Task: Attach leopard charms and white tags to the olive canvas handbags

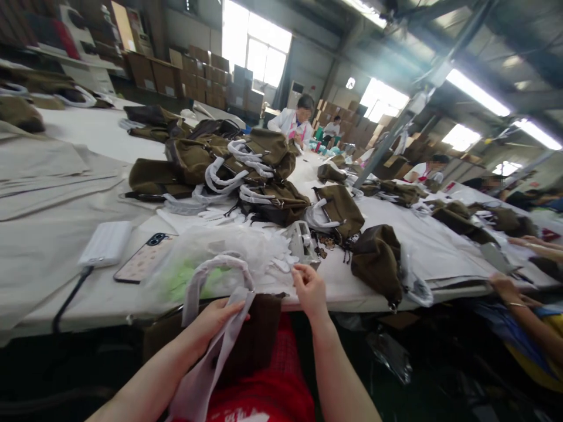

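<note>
At the table's front edge is a dark brown handbag [259, 328], its curved handle [193, 293] covered in white wrapping. My left hand [215, 319] is closed around a long white strip [215, 363] beside that handle; the strip hangs down toward my lap. My right hand [311, 290] is raised right of the bag with thumb and finger pinched together, and whatever may be between them is too small to make out. Just beyond those fingertips lie small white tags [284, 261] and a grey-white dispenser-like device [302, 240].
A pile of olive-brown bags [189, 158] with white-wrapped handles covers the table's middle. Left of the clear plastic bags [211, 243] are a phone [143, 258] and a white box with a cable [105, 243]. At right, another bag [378, 264] overhangs the edge near a co-worker's arm [519, 305].
</note>
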`<state>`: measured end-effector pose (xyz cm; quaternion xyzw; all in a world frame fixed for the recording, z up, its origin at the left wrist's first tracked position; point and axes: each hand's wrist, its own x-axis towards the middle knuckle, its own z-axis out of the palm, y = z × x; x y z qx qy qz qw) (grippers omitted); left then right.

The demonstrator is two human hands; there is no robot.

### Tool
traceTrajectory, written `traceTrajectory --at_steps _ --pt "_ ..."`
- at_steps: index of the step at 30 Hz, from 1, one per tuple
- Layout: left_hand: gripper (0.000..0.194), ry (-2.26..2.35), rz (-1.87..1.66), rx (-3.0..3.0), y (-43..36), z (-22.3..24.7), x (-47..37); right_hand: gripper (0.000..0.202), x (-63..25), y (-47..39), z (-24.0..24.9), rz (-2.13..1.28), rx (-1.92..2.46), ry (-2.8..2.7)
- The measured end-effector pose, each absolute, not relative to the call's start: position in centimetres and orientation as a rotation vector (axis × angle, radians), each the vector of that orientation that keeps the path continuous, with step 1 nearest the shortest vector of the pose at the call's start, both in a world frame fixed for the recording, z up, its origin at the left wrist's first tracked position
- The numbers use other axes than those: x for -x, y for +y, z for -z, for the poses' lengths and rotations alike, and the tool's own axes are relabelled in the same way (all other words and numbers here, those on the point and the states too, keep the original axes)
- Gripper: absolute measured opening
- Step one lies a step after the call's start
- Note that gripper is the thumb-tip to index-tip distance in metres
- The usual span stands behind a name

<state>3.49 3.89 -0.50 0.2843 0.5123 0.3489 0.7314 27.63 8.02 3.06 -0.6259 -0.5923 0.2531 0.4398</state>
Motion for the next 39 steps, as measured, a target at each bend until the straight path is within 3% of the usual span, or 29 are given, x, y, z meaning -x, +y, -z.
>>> traceTrajectory --at_steps 3,7,13,19,27,30,34,39 --pt "0.052 1.145 -0.777 -0.603 4.3 1.5 -3.5 0.036 -32.7 11.7 -4.7 -0.310 1.707 -1.420" --pt "0.050 1.157 -0.790 -0.620 4.4 2.4 -3.6 0.023 -36.2 15.5 -4.4 -0.514 1.789 -1.446" --pt "0.056 1.171 -0.798 -0.655 4.4 2.7 -3.6 0.029 -35.7 15.9 -2.8 -0.745 1.664 -1.381" --pt "0.056 1.184 -0.802 -0.663 4.4 2.5 -3.7 0.033 -35.6 12.9 -3.3 -0.636 1.490 -1.321" --pt "0.056 1.168 -0.816 -0.661 4.1 1.9 -3.9 0.025 -36.6 10.4 -1.2 -0.800 1.833 -1.244" --pt "0.054 1.181 -0.838 -0.671 3.9 1.3 -4.2 0.026 -34.7 9.0 -2.0 -0.873 1.706 -1.331" --pt "0.053 1.211 -0.852 -0.695 3.7 1.0 -4.6 0.030 -28.6 6.8 -3.5 -1.211 1.385 -1.504" --pt "0.054 1.228 -0.892 -0.864 3.5 1.0 -4.7 0.025 -21.4 6.4 -2.3 -1.352 1.310 -1.733"
